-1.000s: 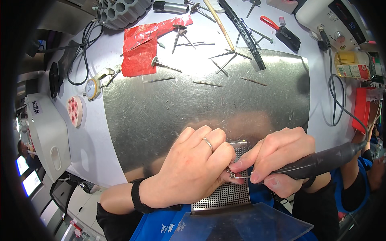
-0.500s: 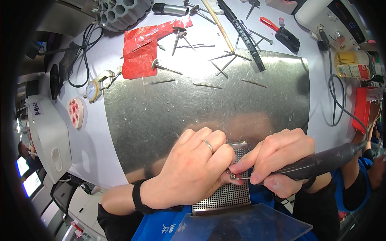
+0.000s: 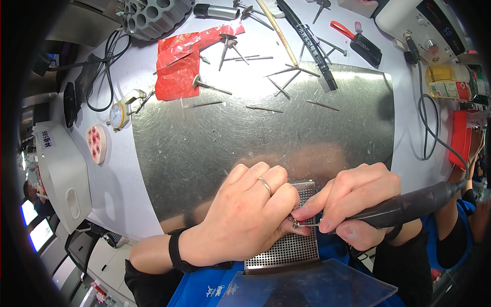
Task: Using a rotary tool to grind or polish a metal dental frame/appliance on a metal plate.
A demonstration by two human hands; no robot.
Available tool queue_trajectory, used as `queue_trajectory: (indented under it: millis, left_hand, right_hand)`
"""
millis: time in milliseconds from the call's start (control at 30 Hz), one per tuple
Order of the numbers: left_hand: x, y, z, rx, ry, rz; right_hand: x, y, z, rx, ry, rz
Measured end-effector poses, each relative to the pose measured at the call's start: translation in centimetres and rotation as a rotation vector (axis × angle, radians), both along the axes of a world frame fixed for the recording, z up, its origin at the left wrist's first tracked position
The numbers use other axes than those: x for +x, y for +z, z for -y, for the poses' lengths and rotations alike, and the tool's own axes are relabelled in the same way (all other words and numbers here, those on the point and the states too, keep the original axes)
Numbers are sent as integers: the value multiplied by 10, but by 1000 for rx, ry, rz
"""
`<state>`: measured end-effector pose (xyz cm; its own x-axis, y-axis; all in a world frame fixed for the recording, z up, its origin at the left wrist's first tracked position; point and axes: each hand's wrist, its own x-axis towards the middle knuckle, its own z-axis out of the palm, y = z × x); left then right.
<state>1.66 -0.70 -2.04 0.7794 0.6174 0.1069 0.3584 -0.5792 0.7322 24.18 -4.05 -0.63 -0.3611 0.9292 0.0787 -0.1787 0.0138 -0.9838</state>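
Between the thumb and curled fingers of my left hand [image 3: 248, 212] is a small shiny metal piece [image 3: 293, 223], mostly hidden by the fingertips; it may be a dental crown. My right hand [image 3: 358, 204] grips a dark rotary handpiece [image 3: 409, 205] like a pen. Its thin metal bur [image 3: 308, 225] points left and meets the small piece. Thumb and fingertips of both hands come close together there. Under them lies a perforated metal grate [image 3: 284, 252], with a clear plastic sheet [image 3: 312, 286] at its near end.
A metal plate [image 3: 204, 148] covers the bench, with loose burs [image 3: 264, 109] across its far part. Beyond lie red paper [image 3: 176, 77], a marker [image 3: 309, 46] and a wooden stick [image 3: 279, 33]. A dial caliper [image 3: 119, 113] and pink-dotted mould [image 3: 95, 144] sit left; the control box [image 3: 427, 30] stands far right.
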Motion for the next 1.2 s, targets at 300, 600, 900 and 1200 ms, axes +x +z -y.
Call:
queue_trajectory:
  millis: [300,600,900,1200]
  left_hand:
    - [-1,1,1,-90,7,32]
    - [-1,1,1,-91,4,38]
    - [1,1,2,-85,14,49]
    - [0,4,-2,-42,-4,0]
  right_hand:
    - [0,2,-1,-39,6,-10]
    - [1,2,-2,-30,18,5]
    - [-2,-1,-1,-14,-7,-17]
    - [5,2,-2,-15,-51,-61]
